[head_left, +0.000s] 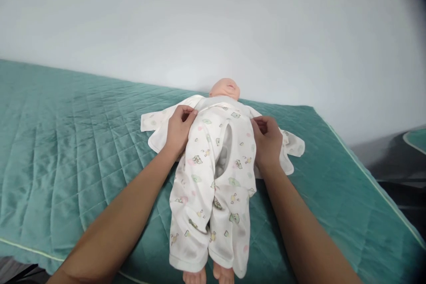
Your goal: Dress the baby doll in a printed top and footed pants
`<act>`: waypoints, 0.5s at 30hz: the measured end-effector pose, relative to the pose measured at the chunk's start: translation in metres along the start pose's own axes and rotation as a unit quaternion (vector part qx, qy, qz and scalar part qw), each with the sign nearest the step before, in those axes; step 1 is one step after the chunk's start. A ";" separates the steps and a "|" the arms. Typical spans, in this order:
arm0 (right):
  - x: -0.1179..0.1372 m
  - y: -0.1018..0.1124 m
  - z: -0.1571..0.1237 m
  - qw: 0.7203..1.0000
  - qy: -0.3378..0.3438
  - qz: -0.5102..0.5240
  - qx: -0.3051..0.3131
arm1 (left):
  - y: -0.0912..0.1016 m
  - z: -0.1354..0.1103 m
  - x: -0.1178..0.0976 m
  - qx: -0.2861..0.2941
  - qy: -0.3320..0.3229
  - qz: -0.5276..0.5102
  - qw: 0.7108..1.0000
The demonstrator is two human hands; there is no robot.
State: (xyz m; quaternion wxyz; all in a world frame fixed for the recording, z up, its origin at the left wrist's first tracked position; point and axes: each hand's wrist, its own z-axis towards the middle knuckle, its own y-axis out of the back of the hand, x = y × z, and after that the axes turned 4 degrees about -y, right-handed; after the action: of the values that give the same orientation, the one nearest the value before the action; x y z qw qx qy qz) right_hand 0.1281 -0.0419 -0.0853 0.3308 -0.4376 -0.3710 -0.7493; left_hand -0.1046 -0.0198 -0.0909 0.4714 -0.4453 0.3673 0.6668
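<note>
A baby doll (225, 88) lies on its back, head at the far end and bare feet towards me. White printed baby pants (199, 173), with an opening at the crotch, cover its legs and reach up to its belly. At the waist's left side, my left hand (180, 128) is closed, thumb and fingers pinching the fabric. My right hand (268, 140) is closed in the same way on the right side of the waist, its fingertips partly hidden. Beneath the doll spreads a matching baby shirt (159, 119), its sleeves stretched out to both sides.
A green quilted cover (83, 151) lies under the doll, with a pale piped edge at the right and front. Behind it rises a plain white wall (166, 17). Part of another green surface (417, 138) shows at the far right.
</note>
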 end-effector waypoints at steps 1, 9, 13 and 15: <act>0.003 -0.001 -0.001 1.000 0.003 0.014 0.000 | 0.000 -0.002 -0.001 0.004 0.004 -0.012 1.000; 0.009 -0.004 0.013 0.991 0.013 0.039 0.129 | -0.001 0.000 0.008 0.039 0.002 -0.028 0.999; 0.004 0.001 0.024 0.978 0.033 -0.012 0.208 | -0.001 0.006 0.012 0.053 -0.023 0.039 0.998; 0.002 0.004 0.028 0.969 0.039 -0.037 0.239 | -0.001 0.008 0.012 0.060 -0.039 0.059 0.996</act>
State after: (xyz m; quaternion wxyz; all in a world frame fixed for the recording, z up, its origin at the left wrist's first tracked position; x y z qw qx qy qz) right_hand 0.1419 -0.0204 -0.0728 0.4127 -0.3019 -0.5420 -0.6669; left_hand -0.1073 -0.0086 -0.0998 0.4712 -0.3672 0.4135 0.6872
